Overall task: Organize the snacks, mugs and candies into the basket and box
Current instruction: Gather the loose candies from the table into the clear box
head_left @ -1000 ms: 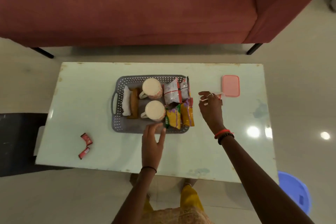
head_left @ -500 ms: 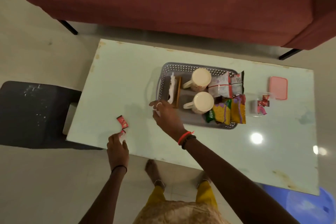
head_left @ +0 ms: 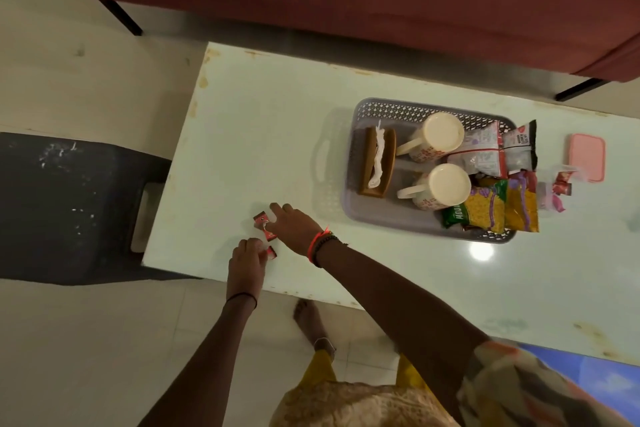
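At the worktop's [head_left: 277, 132] near left edge, the left hand [head_left: 247, 263] curls its fingertips onto a red candy [head_left: 272, 252], pinching it. Just beyond, the right hand [head_left: 294, 225] reaches across with fingers stretched, touching a second candy [head_left: 261, 219]; whether it grips it I cannot tell. Farther right, the grey basket [head_left: 388, 215] holds two mugs [head_left: 445, 135], snack packets [head_left: 491, 156] and a napkin holder [head_left: 377, 163]. Just beside its right end stands a clear box [head_left: 545, 191] with candies inside, and behind that lies a pink lid [head_left: 587, 158].

Grey basket [head_left: 384, 215], red candies [head_left: 262, 219]
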